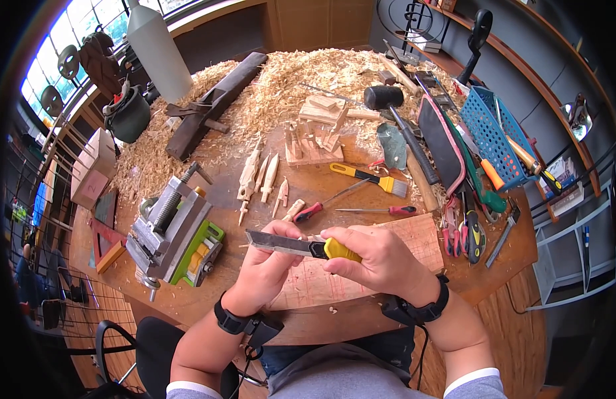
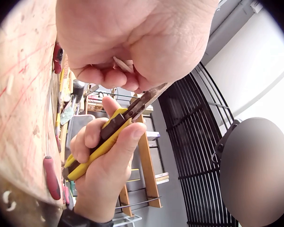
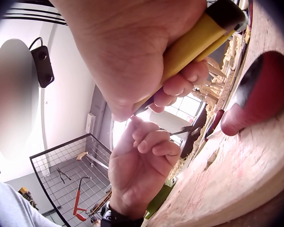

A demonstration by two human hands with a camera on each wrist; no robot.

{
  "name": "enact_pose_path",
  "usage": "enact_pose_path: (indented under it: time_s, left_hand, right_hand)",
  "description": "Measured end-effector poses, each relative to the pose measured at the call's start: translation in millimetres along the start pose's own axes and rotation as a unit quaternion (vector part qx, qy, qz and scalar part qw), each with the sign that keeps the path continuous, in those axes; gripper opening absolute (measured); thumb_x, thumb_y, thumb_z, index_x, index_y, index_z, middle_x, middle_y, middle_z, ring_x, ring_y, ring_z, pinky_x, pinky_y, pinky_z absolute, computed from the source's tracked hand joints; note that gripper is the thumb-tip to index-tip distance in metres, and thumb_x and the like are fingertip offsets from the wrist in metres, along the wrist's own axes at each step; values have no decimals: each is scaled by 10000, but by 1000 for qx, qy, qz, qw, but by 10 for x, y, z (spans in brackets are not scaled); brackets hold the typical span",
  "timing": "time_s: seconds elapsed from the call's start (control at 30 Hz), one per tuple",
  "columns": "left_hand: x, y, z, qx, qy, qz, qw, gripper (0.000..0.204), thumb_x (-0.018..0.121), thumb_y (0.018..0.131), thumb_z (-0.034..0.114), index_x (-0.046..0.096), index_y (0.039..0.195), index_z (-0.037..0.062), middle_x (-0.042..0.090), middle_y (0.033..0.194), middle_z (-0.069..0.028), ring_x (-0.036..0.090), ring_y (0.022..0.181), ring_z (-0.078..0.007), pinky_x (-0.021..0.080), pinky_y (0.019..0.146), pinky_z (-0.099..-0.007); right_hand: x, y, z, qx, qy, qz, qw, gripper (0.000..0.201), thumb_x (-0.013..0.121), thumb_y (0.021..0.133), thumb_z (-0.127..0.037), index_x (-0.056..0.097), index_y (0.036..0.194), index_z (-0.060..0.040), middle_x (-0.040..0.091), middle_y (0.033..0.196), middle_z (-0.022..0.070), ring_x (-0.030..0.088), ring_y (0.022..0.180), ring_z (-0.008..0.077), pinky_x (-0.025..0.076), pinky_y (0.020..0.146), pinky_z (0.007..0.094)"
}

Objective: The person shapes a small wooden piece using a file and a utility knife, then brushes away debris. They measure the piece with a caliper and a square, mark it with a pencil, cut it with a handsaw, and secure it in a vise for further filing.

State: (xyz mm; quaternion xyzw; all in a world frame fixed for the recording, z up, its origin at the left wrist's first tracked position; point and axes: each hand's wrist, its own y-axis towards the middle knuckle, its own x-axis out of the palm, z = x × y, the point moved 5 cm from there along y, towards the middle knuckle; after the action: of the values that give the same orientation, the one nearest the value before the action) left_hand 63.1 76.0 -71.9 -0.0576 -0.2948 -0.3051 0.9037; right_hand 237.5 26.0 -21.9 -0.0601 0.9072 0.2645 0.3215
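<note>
In my right hand (image 1: 387, 261) I grip a yellow and black snap-off utility knife (image 1: 343, 250), its long blade pointing left over the other hand. My left hand (image 1: 262, 274) pinches a small pale piece of wood (image 2: 123, 65), mostly hidden by the fingers; the left wrist view shows one end of it inside the curled fingers. The blade lies across the left fingertips in the head view, close to the wood. Both hands are above a wooden board (image 1: 414, 241) marked with red lines. Just beyond them lie carved wooden pieces (image 1: 249, 174) and a red-handled file (image 1: 309, 211).
A vise (image 1: 168, 233) stands on the left of the table. Wood shavings (image 1: 288, 73) cover the back, around a mallet (image 1: 383, 98) and a small wooden stand (image 1: 311, 153). On the right are a blue basket (image 1: 494, 136), pliers (image 1: 450, 226) and a yellow brush (image 1: 393, 186).
</note>
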Motion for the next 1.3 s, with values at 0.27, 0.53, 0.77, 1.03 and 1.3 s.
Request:
enact_pose_path:
  time_s: [0.27,0.53,0.77,1.03,1.3]
  left_hand:
    - [-2,-11,27,25,38,-14,999,127,597,965,60,529,1068,30,536,987,-57,502,816,-95,406,732,-227]
    - [17,-13,27,35,-2,-12,999,134,610,956,57,530,1060,29,549,963,-70,503,809,-111,408,727,-236]
    - [112,-17,92,89,-12,-56,994,77,565,984,103,526,1031,57,532,905,-49,472,770,-135,389,726,-292]
    - [48,37,23,55,-41,-80,994,129,502,1032,144,536,1102,40,491,796,-10,403,706,-109,362,706,-290]
    - [47,5,-30,31,-49,-46,997,149,508,1017,65,524,1164,41,488,789,-2,418,710,-102,363,696,-284]
  right_hand:
    - [25,-11,13,12,30,-18,999,459,673,921,-404,637,1153,-9,678,881,180,678,766,349,532,643,397]
    - [32,-8,34,13,51,-16,998,453,676,922,-394,637,1144,-2,676,882,182,677,774,355,533,656,395]
    - [-40,0,136,20,-3,40,999,431,660,938,-391,641,1119,-1,672,868,180,669,781,360,530,694,402]
    - [-108,-11,28,35,38,18,999,468,662,930,-410,633,1153,0,671,871,178,670,778,358,529,674,398]
    - [-38,-16,-41,-2,-9,15,1000,491,678,914,-410,632,1172,4,662,848,173,667,728,341,527,621,392]
